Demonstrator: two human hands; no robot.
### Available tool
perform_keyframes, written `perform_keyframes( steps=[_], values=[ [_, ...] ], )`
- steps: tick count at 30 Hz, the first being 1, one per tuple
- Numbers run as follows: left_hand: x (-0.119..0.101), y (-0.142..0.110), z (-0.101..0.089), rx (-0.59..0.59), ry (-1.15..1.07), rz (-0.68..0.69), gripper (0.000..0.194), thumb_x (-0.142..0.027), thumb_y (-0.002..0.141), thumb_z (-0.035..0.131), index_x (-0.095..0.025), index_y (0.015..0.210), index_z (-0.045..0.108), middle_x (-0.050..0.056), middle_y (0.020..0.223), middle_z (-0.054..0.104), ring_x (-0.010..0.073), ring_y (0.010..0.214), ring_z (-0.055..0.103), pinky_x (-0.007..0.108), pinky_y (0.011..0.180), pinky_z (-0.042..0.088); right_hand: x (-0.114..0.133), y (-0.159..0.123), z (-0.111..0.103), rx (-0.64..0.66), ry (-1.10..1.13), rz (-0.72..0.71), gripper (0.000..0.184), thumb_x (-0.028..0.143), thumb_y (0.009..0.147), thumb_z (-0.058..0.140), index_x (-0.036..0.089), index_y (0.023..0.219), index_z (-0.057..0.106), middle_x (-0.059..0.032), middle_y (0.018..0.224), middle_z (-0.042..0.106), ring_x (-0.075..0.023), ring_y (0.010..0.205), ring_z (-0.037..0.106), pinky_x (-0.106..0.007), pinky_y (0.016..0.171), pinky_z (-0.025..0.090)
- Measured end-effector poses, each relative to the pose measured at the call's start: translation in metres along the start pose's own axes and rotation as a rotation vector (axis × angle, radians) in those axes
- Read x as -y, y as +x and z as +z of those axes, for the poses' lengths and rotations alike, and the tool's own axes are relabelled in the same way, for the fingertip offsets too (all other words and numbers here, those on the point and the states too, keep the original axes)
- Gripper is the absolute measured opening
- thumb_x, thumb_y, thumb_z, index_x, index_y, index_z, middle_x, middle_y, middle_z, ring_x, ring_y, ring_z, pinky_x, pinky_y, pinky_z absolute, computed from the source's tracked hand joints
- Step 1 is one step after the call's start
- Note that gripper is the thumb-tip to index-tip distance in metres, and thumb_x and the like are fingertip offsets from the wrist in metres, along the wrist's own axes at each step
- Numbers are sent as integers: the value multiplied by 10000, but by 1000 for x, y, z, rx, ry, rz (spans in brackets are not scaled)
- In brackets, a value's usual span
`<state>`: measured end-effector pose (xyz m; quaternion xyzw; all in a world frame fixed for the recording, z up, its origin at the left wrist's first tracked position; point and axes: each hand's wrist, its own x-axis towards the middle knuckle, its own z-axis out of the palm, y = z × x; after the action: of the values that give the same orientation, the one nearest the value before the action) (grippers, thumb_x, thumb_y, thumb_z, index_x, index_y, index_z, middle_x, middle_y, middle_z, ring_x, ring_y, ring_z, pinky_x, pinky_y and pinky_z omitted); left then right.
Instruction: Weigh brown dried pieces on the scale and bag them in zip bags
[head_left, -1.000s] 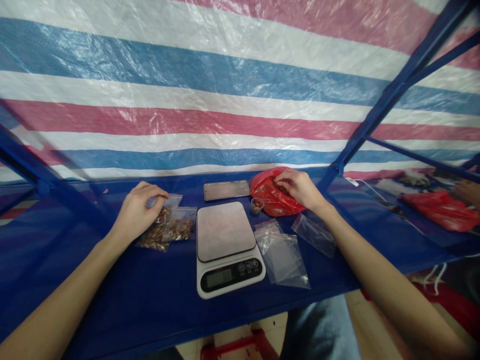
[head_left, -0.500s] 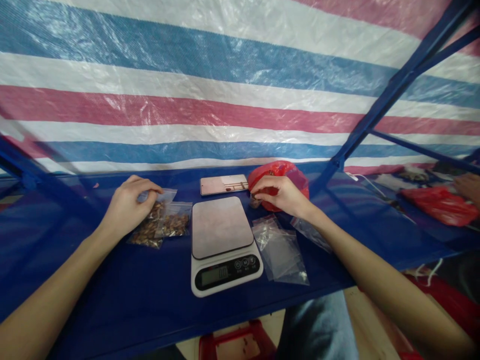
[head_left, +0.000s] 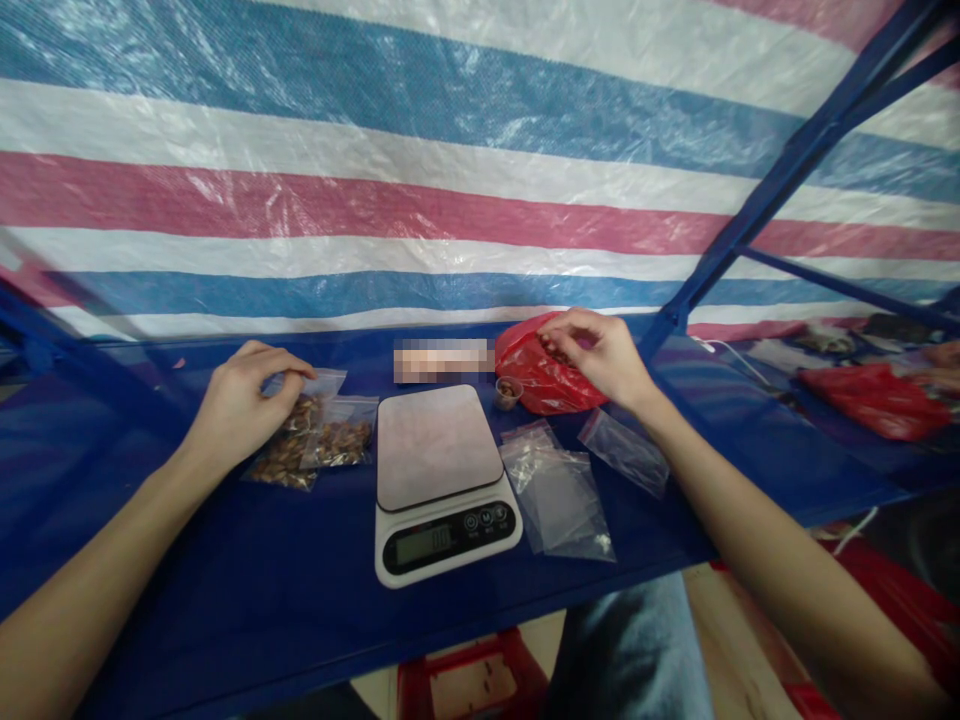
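Observation:
My left hand [head_left: 244, 405] rests at the left, thumb and index fingertips close together over the top of a filled zip bag [head_left: 281, 455]. Whether they pinch its film is hidden. A second zip bag [head_left: 341, 440] of brown pieces overlaps it. My right hand [head_left: 604, 355] is at the mouth of a red plastic bag [head_left: 536, 375], its fingers bent together beside small brown pieces; what they hold I cannot make out. A small clear cup [head_left: 508, 393] with brown pieces stands by the red bag. Between my hands sits a white kitchen scale [head_left: 442, 450], its plate bare.
Clear zip bags [head_left: 566, 505] lie right of the scale, with another zip bag [head_left: 626, 450] beyond them. A blurred flat object [head_left: 442, 362] lies behind the scale. A blue frame bar [head_left: 742, 240] slants up at the right, near another red bag [head_left: 874, 400] and a person's hand [head_left: 946, 368].
My right hand has moved from the small cup up and right to the red bag's mouth, leaving the cup standing. My left hand stays at the filled bags. The view has shifted slightly.

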<state>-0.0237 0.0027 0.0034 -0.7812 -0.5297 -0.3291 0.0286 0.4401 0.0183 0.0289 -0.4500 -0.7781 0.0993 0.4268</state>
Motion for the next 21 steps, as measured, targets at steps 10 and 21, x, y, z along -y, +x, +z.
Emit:
perform_keyframes(
  steps=[10, 21],
  values=[
    [-1, 0, 0, 16, 5, -8, 311, -308, 918, 484, -186, 867, 766, 70, 926, 782, 252, 989, 647, 377, 927, 514, -68, -1, 5, 309, -278, -27, 232, 147, 955, 608, 212, 1069, 799, -138, 1133, 757, -287, 1061, 707, -453, 1013, 567],
    [-1, 1, 1, -5, -24, 5, 319, -304, 920, 480, -184, 860, 770, 68, 895, 771, 253, 964, 644, 391, 914, 516, -60, 2, 4, 272, -168, -42, 195, 160, 861, 618, 221, 904, 798, -93, 989, 766, -237, 879, 701, -386, 840, 591]
  ],
)
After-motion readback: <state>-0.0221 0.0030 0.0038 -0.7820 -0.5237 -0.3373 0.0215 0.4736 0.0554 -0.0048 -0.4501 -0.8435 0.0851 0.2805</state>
